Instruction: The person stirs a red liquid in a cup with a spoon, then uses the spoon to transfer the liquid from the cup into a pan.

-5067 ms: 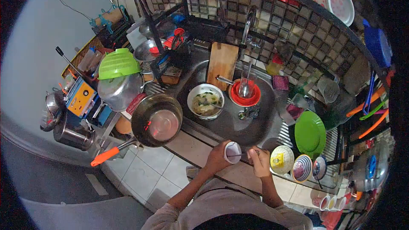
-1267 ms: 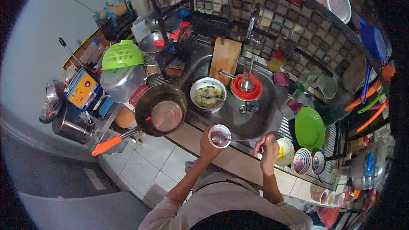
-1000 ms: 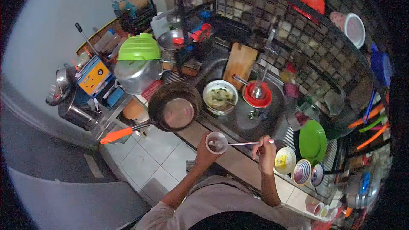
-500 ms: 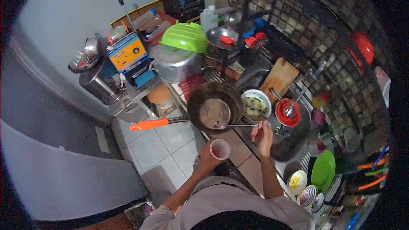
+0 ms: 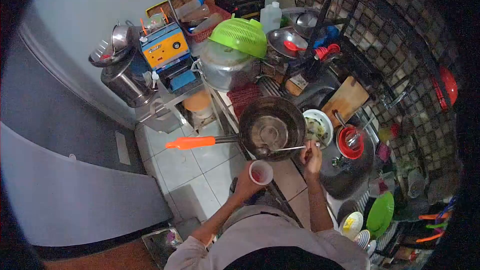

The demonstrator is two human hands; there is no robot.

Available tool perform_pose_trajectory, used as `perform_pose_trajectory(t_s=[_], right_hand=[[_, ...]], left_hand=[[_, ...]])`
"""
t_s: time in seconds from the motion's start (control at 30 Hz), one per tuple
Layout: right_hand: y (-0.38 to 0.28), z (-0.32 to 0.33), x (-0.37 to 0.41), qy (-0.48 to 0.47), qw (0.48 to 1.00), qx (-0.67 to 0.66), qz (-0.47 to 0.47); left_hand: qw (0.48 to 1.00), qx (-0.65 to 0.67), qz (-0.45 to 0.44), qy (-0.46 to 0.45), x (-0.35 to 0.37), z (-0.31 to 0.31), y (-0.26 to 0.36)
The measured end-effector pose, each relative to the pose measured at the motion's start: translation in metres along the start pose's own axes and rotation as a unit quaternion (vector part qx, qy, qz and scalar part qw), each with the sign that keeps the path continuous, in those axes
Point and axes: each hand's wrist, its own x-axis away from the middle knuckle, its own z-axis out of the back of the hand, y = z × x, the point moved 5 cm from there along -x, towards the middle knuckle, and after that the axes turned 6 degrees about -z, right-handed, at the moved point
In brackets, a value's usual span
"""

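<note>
Spoon [image 5: 290, 148]: thin, shiny, reaching over the pan [image 5: 251, 120]; I'm not telling if it's touching.
Right hand [image 5: 313, 161]: pinching the spoon's handle.
Left hand [image 5: 244, 186]: curling around the pale, smooth cup [image 5: 268, 171].
Left in cup: some red is showing.
Pan: round, dark, sitting beside the sink [image 5: 345, 172].

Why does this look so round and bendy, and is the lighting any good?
Head view: strong wide-angle distortion, the tiled wall bowing, corners black; same head view: dim, grainy light, glints on the metal pot, soft shadow across the floor tiles; again head view: the spoon has its tip blending into the dark pan.
</note>
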Motion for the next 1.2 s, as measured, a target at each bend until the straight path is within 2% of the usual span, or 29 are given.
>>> perform_pose_trajectory(t_s=[0.2, 0.37, 0.47, 0.53, 0.57, 0.63, 0.77, 0.87, 0.93, 0.97, 1.03, 1.07, 1.13, 1.2], right_hand=[[0.004, 0.001, 0.004, -0.008, 0.997, -0.073, -0.017], [-0.014, -0.005, 0.016, -0.001, 0.995, -0.094, 0.018], [-0.018, -0.002, 0.02, 0.051, 0.988, -0.145, 0.007], [-0.027, -0.003, 0.026, 0.041, 0.99, -0.137, 0.015], [-0.029, 0.001, 0.028, 0.042, 0.99, -0.136, 0.017], [-0.03, -0.001, 0.033, -0.043, 0.994, -0.101, 0.004], [-0.037, -0.006, 0.049, -0.059, 0.991, -0.122, 0.01], [-0.037, -0.001, 0.059, -0.039, 0.993, -0.103, 0.041], [-0.039, -0.001, 0.066, -0.107, 0.987, -0.013, 0.116], [-0.039, -0.001, 0.067, -0.105, 0.988, -0.014, 0.116], [-0.054, -0.011, 0.075, -0.136, 0.969, -0.046, 0.2], [-0.054, -0.011, 0.073, -0.135, 0.969, -0.046, 0.199], [-0.05, 0.005, 0.061, 0.021, 0.982, -0.123, 0.142], [-0.051, 0.002, 0.048, 0.051, 0.982, -0.107, 0.148]], left_hand=[[0.999, 0.033, 0.032, 0.029, 0.002, 0.002, 0.01], [0.997, 0.07, 0.044, -0.008, 0.002, -0.005, 0.01], [0.995, 0.085, 0.048, -0.012, 0.001, -0.008, 0.008], [0.994, 0.087, 0.059, -0.013, 0.001, -0.012, 0.002], [0.995, 0.093, 0.034, 0.001, 0.0, -0.013, -0.001], [0.995, 0.098, 0.009, 0.014, -0.002, -0.015, -0.005], [0.994, 0.108, 0.02, -0.011, 0.001, -0.022, -0.013], [0.99, 0.139, 0.036, -0.017, -0.001, -0.022, -0.007], [0.985, 0.166, 0.042, -0.013, -0.002, -0.02, 0.001], [0.986, 0.157, 0.05, -0.025, -0.003, -0.02, 0.005], [0.987, 0.147, 0.058, -0.038, -0.003, -0.02, 0.004], [0.991, 0.126, 0.043, -0.029, -0.002, -0.019, 0.002], [0.994, 0.106, 0.029, -0.018, -0.002, -0.017, 0.003], [0.996, 0.084, 0.013, -0.016, -0.003, -0.015, 0.007]])
